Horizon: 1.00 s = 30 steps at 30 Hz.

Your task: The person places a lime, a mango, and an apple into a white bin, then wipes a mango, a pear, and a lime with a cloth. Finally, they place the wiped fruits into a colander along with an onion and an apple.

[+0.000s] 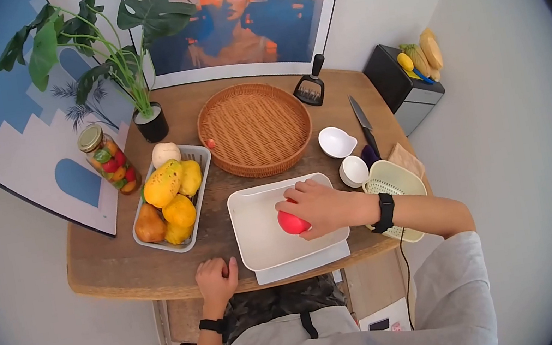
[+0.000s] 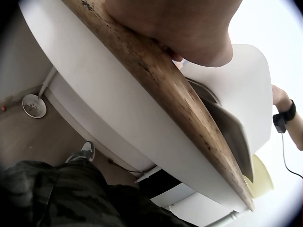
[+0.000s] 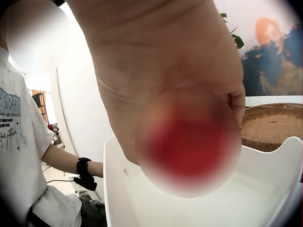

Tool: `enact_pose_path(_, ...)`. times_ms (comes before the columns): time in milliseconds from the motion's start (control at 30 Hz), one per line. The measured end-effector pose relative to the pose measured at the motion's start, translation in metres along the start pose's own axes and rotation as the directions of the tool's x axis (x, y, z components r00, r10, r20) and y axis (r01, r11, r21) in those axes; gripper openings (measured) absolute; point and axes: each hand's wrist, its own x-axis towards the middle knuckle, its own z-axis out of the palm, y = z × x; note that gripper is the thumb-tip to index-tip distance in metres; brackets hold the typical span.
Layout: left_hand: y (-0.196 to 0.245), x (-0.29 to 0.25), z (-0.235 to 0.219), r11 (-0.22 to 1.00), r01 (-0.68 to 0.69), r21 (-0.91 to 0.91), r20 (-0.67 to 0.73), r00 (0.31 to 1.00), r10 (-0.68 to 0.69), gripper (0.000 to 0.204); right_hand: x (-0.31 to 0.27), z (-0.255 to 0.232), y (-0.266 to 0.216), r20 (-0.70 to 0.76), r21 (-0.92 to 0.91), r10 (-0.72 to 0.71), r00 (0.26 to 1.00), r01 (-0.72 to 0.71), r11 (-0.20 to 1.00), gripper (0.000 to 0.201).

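My right hand grips a smooth red round fruit over a white rectangular tray. In the right wrist view the red fruit is blurred, with the palm right above it and the tray's walls around it. My left hand holds nothing and rests on the table's front edge, left of the tray, fingers loosely curled. In the left wrist view that hand lies along the wooden edge, its fingers mostly hidden.
Left of the tray stands a grey basket of yellow fruit. Behind is a round wicker tray. On the right are white bowls, a knife and a pale green colander. A jar and a potted plant stand back left.
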Motion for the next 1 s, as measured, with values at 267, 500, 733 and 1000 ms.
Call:
enact_pose_path(267, 0.001, 0.001, -0.001, 1.0, 0.006, 0.003, 0.004, 1.0, -0.006, 0.044, 0.008, 0.012, -0.002, -0.011, -0.09, -0.019, 1.0, 0.018, 0.996, 0.076)
enact_pose_path(500, -0.001, 0.0, 0.001, 1.0, 0.007, -0.002, 0.0, 1.0, -0.007, 0.043, 0.003, 0.005, 0.006, -0.033, -0.056, -0.047, 0.998, 0.045, 0.997, 0.078)
enact_pose_path(733, -0.001, 0.0, 0.001, 1.0, 0.002, 0.01, 0.004, 1.0, -0.002, 0.042, -0.008, 0.011, 0.01, 0.02, -0.006, -0.032, 0.999, 0.032, 0.999, 0.08)
enact_pose_path(1000, 0.0, 0.001, 0.0, 1.0, 0.005, 0.015, 0.007, 1.0, -0.005, 0.042, -0.009, 0.022, 0.011, 0.023, 0.014, -0.045, 0.999, 0.044, 0.999, 0.076)
